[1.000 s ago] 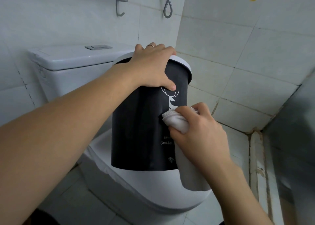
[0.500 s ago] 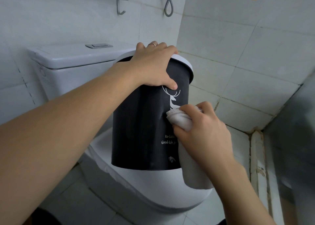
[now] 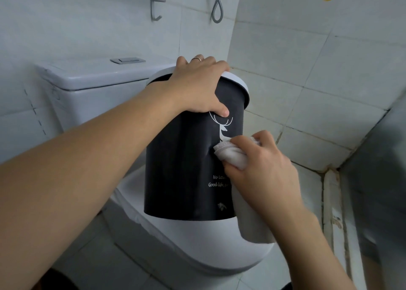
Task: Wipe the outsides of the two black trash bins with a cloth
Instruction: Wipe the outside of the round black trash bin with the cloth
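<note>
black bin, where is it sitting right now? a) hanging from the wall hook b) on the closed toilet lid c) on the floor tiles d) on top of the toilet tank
b: the black bin stands with its base on the closed toilet lid, while the left hand grips its white rim and the right hand presses a white cloth against its side.

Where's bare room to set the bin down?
Bare: toilet lid in front of the black bin; tank top left of the flush button. Crowded: the bin's right side, where the right hand presses the cloth.
</note>
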